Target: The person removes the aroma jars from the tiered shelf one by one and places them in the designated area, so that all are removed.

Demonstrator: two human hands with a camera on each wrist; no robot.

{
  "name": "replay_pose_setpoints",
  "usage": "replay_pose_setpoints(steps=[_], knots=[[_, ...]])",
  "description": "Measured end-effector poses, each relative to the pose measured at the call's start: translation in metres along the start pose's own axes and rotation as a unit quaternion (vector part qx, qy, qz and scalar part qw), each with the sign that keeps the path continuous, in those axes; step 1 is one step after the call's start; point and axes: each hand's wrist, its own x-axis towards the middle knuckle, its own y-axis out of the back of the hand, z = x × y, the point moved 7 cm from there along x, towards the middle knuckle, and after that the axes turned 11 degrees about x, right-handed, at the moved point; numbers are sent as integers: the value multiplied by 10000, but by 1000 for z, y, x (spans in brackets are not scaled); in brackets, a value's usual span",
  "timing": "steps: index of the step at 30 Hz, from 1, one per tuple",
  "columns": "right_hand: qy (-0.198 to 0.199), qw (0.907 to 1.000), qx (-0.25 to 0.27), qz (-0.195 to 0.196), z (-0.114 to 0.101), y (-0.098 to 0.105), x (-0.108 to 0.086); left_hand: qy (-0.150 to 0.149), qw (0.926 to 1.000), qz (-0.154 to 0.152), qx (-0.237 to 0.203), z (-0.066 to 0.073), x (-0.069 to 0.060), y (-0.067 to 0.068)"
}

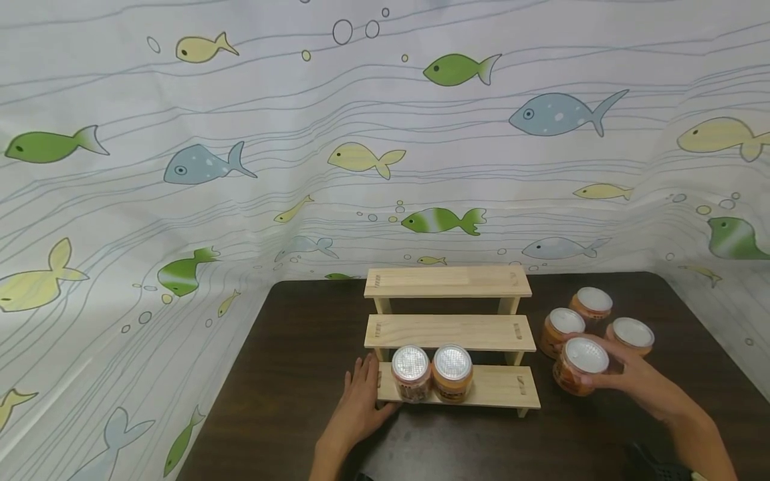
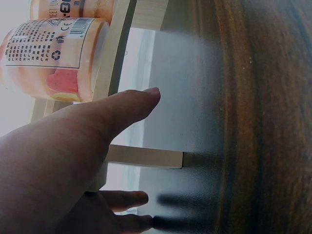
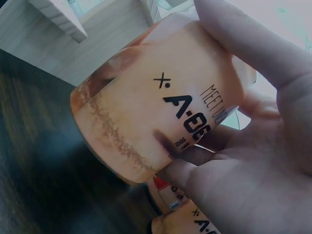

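The right hand grips an orange jar with a white lid, right of the wooden rack; in the right wrist view its fingers and thumb wrap the jar, which is tilted in that picture. On the rack's lowest shelf stand two lidded jars side by side, the left one and the right one. The left hand rests at the left end of that shelf; in the left wrist view its thumb and fingers are extended beside the shelf edge.
Three more jars stand on the dark table right of the rack: one at the back, one on the left and one on the right. The middle shelf and top shelf rise behind. A fish-patterned sheet surrounds the table.
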Motion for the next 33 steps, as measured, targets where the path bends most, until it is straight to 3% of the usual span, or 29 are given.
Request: replay_pose_setpoints(steps=[3,10,19,29,33], knots=[[169,9995,-230,-141,0,-2,2,89,9999,-130,-8,4,0,5],[106,9982,62,-593,2,-9,3,390,9979,-498,153,16,0,19],[197,9957,-18,-908,9,-9,3,332,9986,-383,132,10,1,12],[-171,9978,-309,-554,12,-5,3,347,9979,-500,212,18,1,19],[128,9974,-474,-532,-4,-7,1,258,9990,-367,29,12,2,14]])
